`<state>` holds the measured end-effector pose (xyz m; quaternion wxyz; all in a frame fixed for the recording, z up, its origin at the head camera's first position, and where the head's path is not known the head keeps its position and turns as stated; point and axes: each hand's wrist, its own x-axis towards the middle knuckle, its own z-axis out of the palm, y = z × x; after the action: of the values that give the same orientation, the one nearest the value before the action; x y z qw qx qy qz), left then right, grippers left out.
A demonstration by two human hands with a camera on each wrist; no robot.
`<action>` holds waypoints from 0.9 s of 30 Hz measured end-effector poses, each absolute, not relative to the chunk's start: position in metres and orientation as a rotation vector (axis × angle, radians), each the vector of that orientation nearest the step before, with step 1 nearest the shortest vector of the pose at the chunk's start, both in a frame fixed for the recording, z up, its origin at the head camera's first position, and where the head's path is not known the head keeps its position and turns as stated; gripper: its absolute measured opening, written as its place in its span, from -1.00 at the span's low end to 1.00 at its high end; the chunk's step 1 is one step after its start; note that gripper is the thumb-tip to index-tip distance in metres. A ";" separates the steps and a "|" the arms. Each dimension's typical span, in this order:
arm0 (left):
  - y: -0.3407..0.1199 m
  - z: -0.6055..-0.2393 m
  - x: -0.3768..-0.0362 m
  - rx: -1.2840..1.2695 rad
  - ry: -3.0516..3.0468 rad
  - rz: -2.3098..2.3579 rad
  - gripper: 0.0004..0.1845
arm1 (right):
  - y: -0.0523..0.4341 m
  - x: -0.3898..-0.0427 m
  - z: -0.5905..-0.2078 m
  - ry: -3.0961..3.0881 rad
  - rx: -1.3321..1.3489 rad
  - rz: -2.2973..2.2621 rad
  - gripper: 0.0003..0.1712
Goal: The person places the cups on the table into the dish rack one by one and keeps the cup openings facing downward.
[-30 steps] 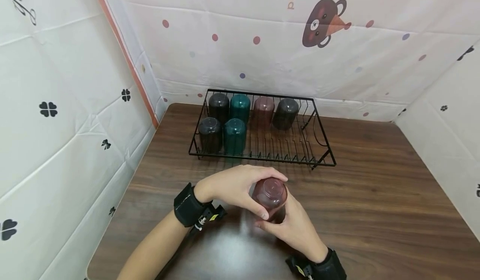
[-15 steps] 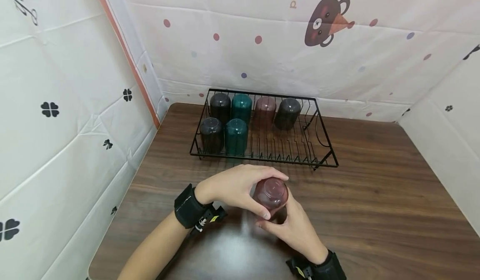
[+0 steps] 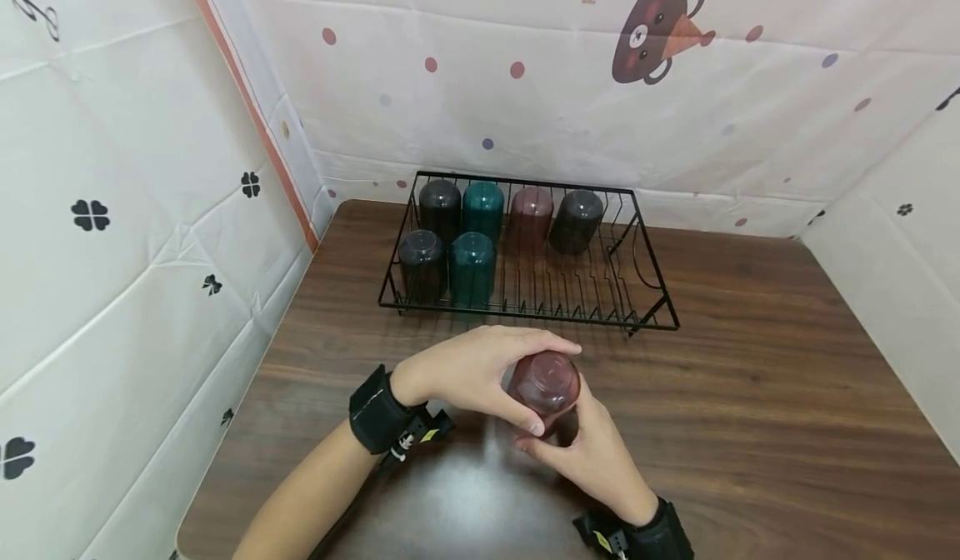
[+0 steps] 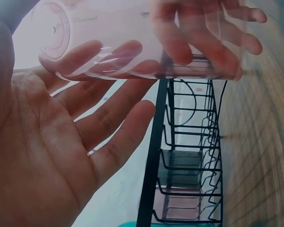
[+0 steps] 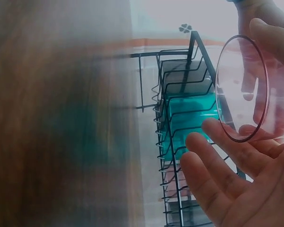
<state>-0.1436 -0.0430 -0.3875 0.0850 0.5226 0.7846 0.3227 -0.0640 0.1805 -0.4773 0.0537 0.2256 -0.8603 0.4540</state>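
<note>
The left hand (image 3: 468, 370) curled over a reddish cup (image 3: 545, 385) from the side, while the right hand (image 3: 592, 452) cupped it from below, seemingly steadying it. Held above the table's (image 3: 750, 393) near edge, the cup stood base up, long axis roughly vertical, mouth down.

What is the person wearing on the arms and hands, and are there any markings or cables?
Both forearms are bare, with no sleeves and no gloves. The left hand has a wide black wrist strap carrying a small black device with a yellow mark. The right hand has a similar black strap with a yellow-marked device. No cables, rings or watches show.
</note>
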 end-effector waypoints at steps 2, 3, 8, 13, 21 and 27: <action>-0.042 -0.387 -0.144 1.558 2.338 0.972 -0.08 | 0.181 -0.064 -0.477 -2.613 0.678 1.378 0.09; -0.042 -0.387 -0.143 1.559 2.336 0.975 -0.08 | 0.181 -0.064 -0.477 -2.613 0.673 1.377 0.09; -0.041 -0.387 -0.143 1.556 2.325 0.994 -0.11 | 0.182 -0.063 -0.478 -2.610 0.664 1.383 0.10; -0.040 -0.388 -0.144 1.551 2.313 1.019 -0.13 | 0.182 -0.064 -0.478 -2.608 0.665 1.400 0.11; -0.042 -0.396 -0.151 1.477 2.211 1.053 -0.01 | 0.183 -0.063 -0.476 -2.606 0.663 1.358 0.17; -0.041 -0.404 -0.156 1.454 2.136 1.129 -0.05 | 0.183 -0.063 -0.476 -2.611 0.638 1.365 0.18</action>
<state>-0.1556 -0.0408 -0.4044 0.1599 0.5090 0.7477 0.3953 -0.0634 0.1833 -0.4762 0.0636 0.2111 -0.8643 0.4521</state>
